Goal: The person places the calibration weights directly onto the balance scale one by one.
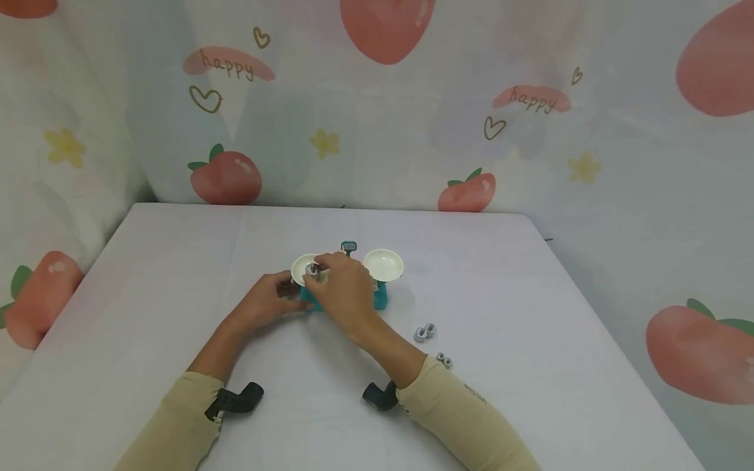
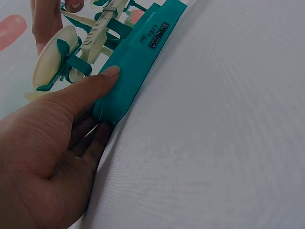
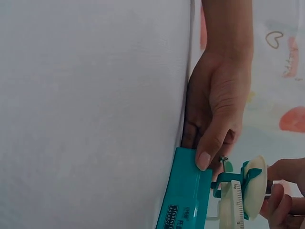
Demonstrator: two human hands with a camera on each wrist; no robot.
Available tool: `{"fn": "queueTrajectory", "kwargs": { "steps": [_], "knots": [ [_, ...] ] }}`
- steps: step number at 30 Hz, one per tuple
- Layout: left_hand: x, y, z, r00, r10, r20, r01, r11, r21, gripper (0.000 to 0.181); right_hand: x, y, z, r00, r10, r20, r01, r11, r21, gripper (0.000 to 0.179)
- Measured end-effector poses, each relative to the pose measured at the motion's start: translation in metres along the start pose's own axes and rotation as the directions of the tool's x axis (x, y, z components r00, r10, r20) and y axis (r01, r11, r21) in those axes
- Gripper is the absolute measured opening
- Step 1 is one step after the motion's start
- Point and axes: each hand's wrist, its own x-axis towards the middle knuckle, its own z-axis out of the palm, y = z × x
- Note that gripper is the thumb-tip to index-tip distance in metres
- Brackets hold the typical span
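A teal student balance [image 2: 143, 62] with two cream pans stands on the white table. My left hand [image 1: 265, 302] grips the left end of its base, thumb on the front face and fingers behind, as the left wrist view shows. Over the left pan [image 1: 298, 269], my right hand [image 1: 347, 291] pinches a silver metal weight [image 1: 312, 269] between thumb and fingers. The right pan [image 1: 384, 265] holds nothing. In the right wrist view, the right hand's fingers [image 3: 281, 205] are close against the left pan's upper side. Part of the balance's middle is hidden behind the right hand in the head view.
Two larger silver weights [image 1: 420, 334] stand on the table right of the balance. Nearer to me, two smaller weights [image 1: 448, 362] sit by the right sleeve. A fruit-printed cloth [image 1: 377, 131] hangs behind the table's back edge.
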Motion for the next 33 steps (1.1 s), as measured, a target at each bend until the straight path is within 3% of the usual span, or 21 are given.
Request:
{"fn": "queueTrajectory", "kwargs": {
  "steps": [6, 18, 33],
  "knots": [
    [0.000, 0.000, 0.001, 1.000, 0.011, 0.000, -0.011, 1.000, 0.006, 0.071, -0.002, -0.003, -0.003, 1.000, 0.012, 0.025, -0.010, 0.999, -0.049, 0.036],
    [-0.002, 0.003, 0.000, 1.000, -0.011, -0.002, 0.011, 1.000, 0.023, 0.072, -0.003, -0.005, -0.007, 1.000, 0.002, 0.007, -0.002, 0.999, -0.037, 0.032],
    [-0.002, 0.001, 0.003, 1.000, -0.004, -0.009, 0.005, 0.999, 0.033, 0.072, -0.015, 0.003, -0.041, 1.000, -0.026, -0.009, 0.026, 1.000, -0.008, 0.031]
  ]
}}
